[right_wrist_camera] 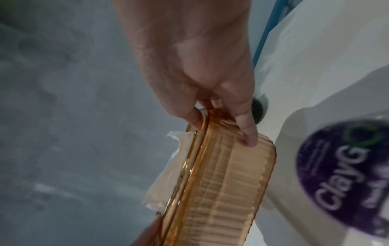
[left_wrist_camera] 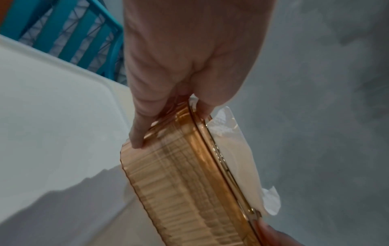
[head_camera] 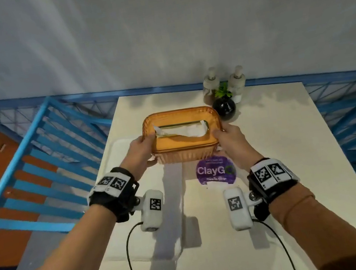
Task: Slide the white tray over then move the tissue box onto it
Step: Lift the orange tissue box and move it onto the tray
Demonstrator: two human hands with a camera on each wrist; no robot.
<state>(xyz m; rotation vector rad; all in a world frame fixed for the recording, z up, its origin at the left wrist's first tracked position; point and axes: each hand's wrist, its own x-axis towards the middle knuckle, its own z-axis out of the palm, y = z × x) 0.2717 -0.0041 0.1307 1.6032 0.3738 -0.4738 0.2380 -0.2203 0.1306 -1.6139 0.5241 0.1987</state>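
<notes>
I see the left hand (head_camera: 139, 151) and right hand (head_camera: 231, 140) gripping opposite ends of the box (head_camera: 182, 134), thumbs on its lid. It is lifted above the table (head_camera: 278, 142), partly over the tray (head_camera: 118, 149).

Tissue box (head_camera: 182, 138) hides white tray (head_camera: 119, 151) (far end).

In front of me a pale grey wall (head_camera: 155, 26) rises behind my cream table (head_camera: 289, 140). A blue slatted railing (head_camera: 42, 156) runs along my left over an orange floor (head_camera: 3, 244), and light throws soft shadows across the tabletop.
</notes>
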